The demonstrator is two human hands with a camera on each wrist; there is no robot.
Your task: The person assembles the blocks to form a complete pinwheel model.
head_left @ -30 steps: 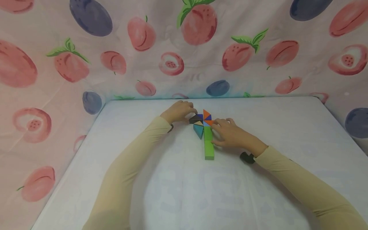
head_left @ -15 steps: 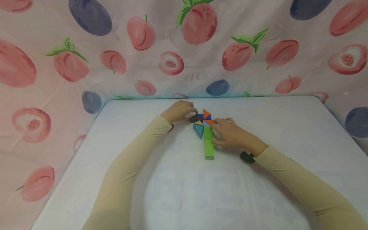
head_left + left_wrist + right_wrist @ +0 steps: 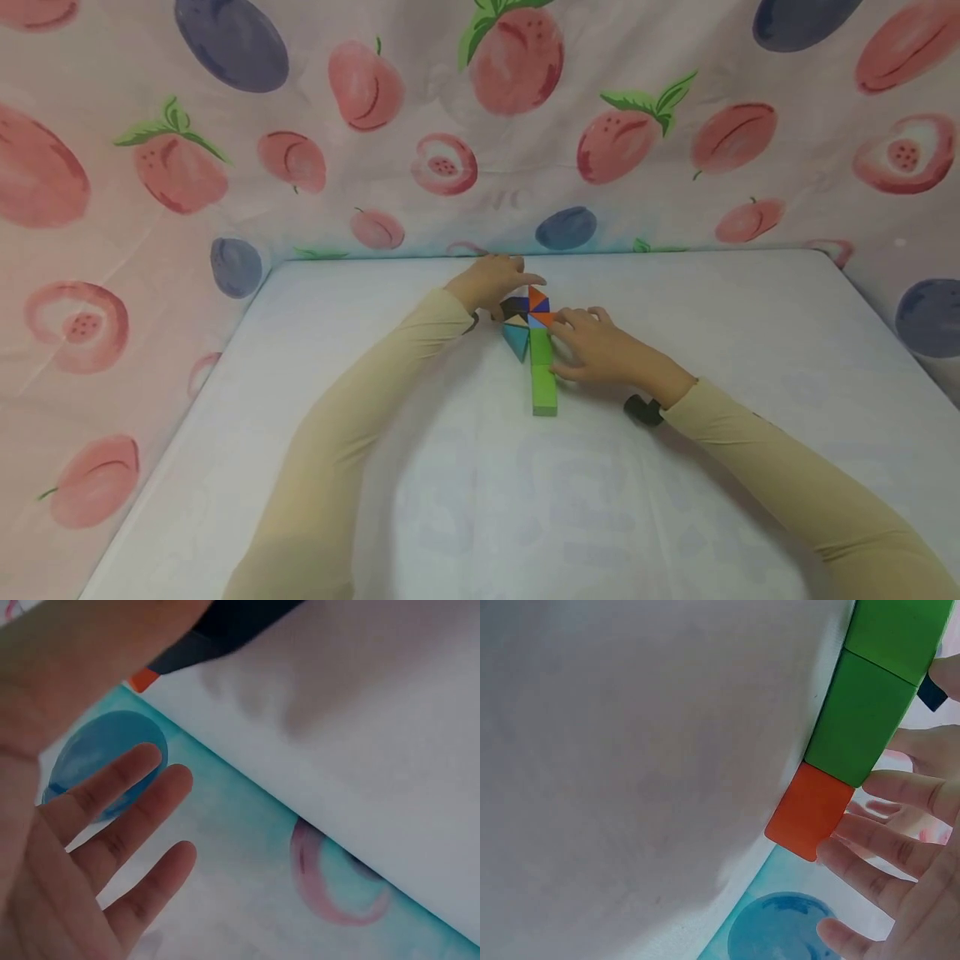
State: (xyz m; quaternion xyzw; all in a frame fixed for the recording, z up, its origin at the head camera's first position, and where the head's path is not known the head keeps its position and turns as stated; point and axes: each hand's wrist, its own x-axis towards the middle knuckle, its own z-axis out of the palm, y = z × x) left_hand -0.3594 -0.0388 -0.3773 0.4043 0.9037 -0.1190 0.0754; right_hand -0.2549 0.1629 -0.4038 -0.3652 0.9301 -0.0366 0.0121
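Small coloured blocks lie together on the white table. Two green blocks, a nearer one (image 3: 544, 393) and a farther one (image 3: 540, 346), form a stem. Around its far end sit an orange triangle (image 3: 536, 297), a black block (image 3: 513, 308), a tan triangle (image 3: 516, 321) and a teal piece (image 3: 515, 340). My left hand (image 3: 491, 283) reaches over the black block's far side, one finger stretched toward the orange triangle. Its other fingers spread straight in the left wrist view. My right hand (image 3: 603, 348) rests its fingertips along the green blocks and an orange block (image 3: 810, 811).
The white table (image 3: 465, 500) meets a fruit-patterned cloth (image 3: 517, 183) just behind the blocks. Another side of cloth rises at the left. A black wrist device (image 3: 642, 410) hangs under the right wrist.
My left hand has moved to the right over the black and blue blocks, one finger now extended. The right hand and the green blocks stay put.
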